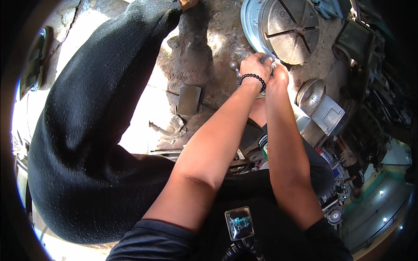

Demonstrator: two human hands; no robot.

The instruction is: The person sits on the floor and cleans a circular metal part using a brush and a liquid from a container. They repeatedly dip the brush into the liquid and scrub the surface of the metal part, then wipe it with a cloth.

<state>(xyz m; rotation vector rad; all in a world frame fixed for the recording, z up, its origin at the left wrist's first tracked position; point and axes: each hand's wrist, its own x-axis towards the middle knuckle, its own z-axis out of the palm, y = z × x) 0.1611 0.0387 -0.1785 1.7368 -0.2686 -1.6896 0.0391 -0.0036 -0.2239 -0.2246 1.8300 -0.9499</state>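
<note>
Both my arms stretch forward over the floor, and the hands meet just below a large slotted round metal plate [291,30] with a light blue rim. My left hand [254,66], with a black bead bracelet [253,77] at its wrist, has its fingers curled around a small greyish piece [266,57]. Pressed close beside it, my right hand [279,75] is closed too, with something whitish at its fingertips. What exactly they hold is too small and covered to name. A shiny metal ball knob [234,64] sits left of my left hand.
A flat rectangular metal block [189,99] and a crumpled rag [174,127] lie on the stained floor to the left. On the right are a round metal bowl [311,92] and a grey metal box [328,114]. Dark machinery [357,41] stands far right. My bent leg [93,100] fills the left.
</note>
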